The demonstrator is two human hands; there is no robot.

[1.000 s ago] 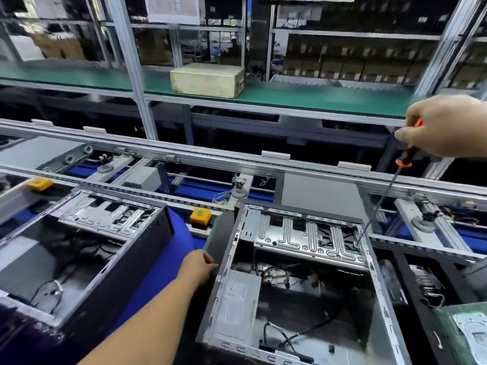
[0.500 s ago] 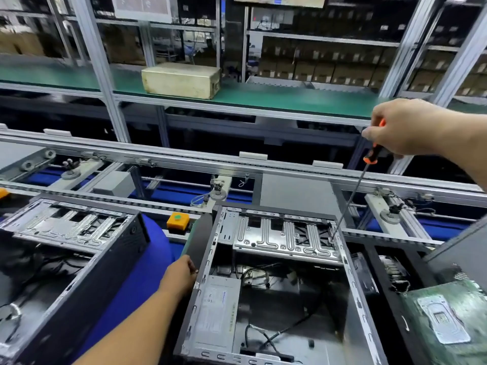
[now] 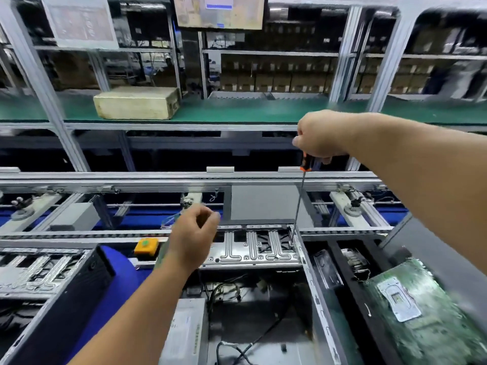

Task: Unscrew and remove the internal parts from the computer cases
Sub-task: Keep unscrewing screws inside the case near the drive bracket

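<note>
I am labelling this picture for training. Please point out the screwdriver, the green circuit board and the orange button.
screwdriver (image 3: 298, 204): head view, on the thin metal shaft below the handle.
green circuit board (image 3: 432, 327): head view, on its green surface, lower right.
orange button (image 3: 145, 245): head view, on its top face.

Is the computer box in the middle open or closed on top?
Open. The computer case has no cover: its cables and metal bracket show.
</note>
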